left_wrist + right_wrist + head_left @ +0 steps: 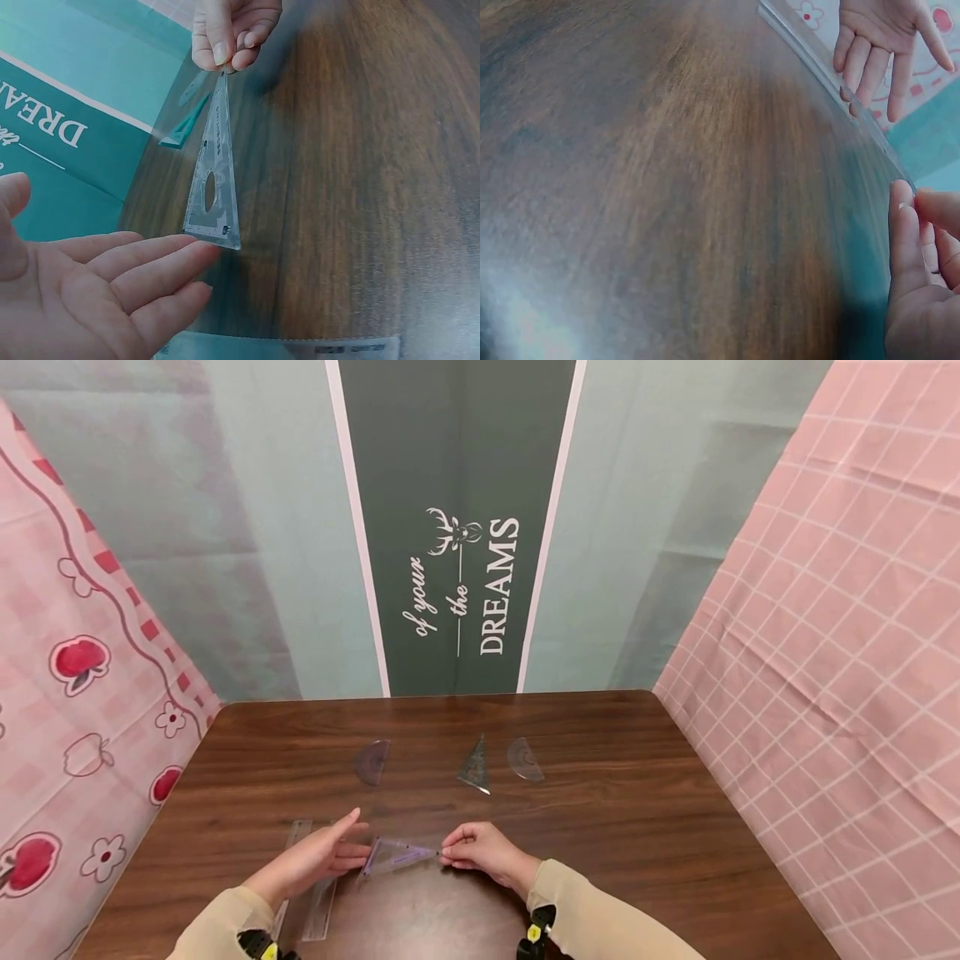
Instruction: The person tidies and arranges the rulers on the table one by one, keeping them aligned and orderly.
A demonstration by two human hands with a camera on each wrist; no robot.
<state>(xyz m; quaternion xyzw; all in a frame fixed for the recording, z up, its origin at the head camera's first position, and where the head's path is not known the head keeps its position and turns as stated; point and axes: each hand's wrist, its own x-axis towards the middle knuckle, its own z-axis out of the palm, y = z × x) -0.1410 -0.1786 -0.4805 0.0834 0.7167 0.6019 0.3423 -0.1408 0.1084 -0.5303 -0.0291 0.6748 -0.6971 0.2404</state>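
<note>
A clear triangular set square (397, 855) with an oval cutout hangs level between both hands, just above the table. The thumb and fingertips of my right hand (483, 853) pinch its narrow tip. On the other side my left hand (322, 857) is spread with straight fingers, palm toward the set square. In the left wrist view, the left fingertips (196, 251) lie right at its short edge. Beneath and beside the left hand are two clear rulers, one ruler (321, 910) nearer the middle and another ruler (298, 832) further left.
Toward the back of the brown wooden table (637, 827) lie a purplish protractor (372, 763), a greenish set square (476, 768) and a clear protractor (524, 760). A printed curtain (457, 677) hangs behind the table, with pink cloths (840, 652) at the sides.
</note>
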